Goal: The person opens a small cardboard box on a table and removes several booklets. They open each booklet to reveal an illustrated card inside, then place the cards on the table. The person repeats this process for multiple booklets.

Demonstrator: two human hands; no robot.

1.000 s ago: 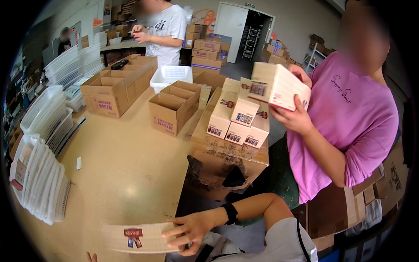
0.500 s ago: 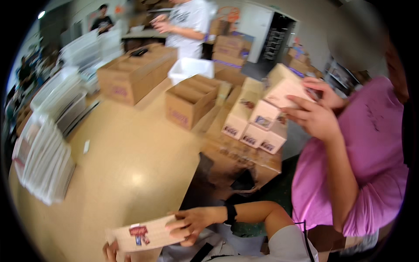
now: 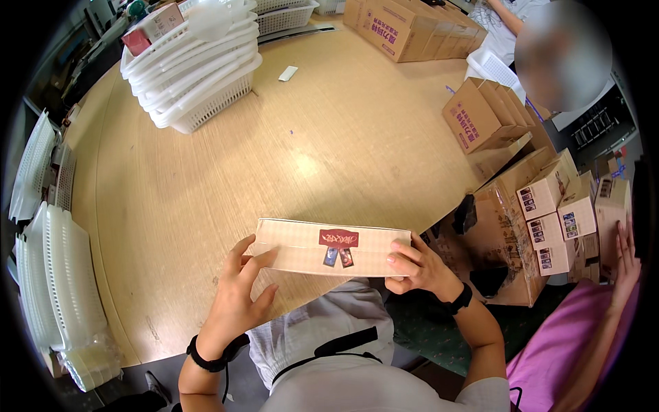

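Cream box [image 3: 295,249], a second ago in the right grip [image 3: 427,268] alone, now spans both hands over the near edge of the surface [image 3: 261,172], steadier, I judge. Right wraps one end; left grip [image 3: 240,283], half-open, touches the other.

A box [image 3: 334,248] is lying between left hand [image 3: 240,281] and right hand [image 3: 427,270], over the six-o'clock edge of the table [image 3: 206,178]. From it, a basket stack [image 3: 185,89] is standing on the table at eleven, a long carton [image 3: 384,31] at one; more baskets [image 3: 75,275] are standing at nine. At three, small boxes [image 3: 547,231] are lying on a big carton [image 3: 504,240].
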